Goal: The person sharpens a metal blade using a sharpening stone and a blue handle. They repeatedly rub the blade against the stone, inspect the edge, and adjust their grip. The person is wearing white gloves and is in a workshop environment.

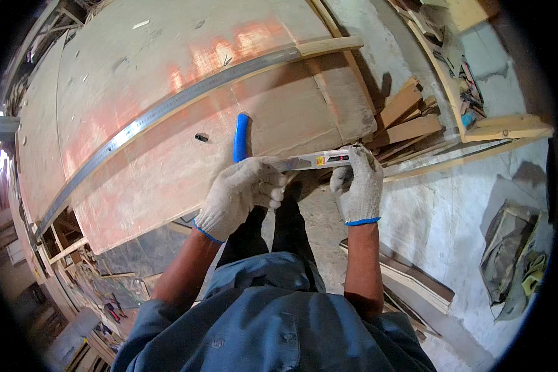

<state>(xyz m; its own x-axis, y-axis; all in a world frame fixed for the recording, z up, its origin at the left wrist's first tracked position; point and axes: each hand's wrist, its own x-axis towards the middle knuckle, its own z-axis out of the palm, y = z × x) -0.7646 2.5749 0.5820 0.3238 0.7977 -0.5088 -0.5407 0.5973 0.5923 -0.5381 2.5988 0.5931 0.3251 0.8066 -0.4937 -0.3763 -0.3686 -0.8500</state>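
Just past the near edge of the broad, flat work table (142, 204) with red-smudged top, close to its near right corner, a narrow pale flat strip with a yellow, red and black label (313, 160) is held up between two hands in off-white knitted gloves with blue cuffs. The left hand (242, 186) has its fingers curled together around the strip's left end; the right hand (359, 180) pinches the other end with bent fingers, though how firmly cannot be told.

Just beyond the left hand, inside the near edge, lies a bright blue, slightly curved elongated piece (242, 133), with a small black piece (201, 137) to its left. Farther in, a long silvery metal straightedge with fine markings (167, 102) spans the top from the left side toward the right edge, where a pale wooden batten (330, 46) juts over. A wide stretch of tabletop runs leftward between straightedge and near edge; rough brown timber offcuts (409, 118) crowd the space beside the right corner.
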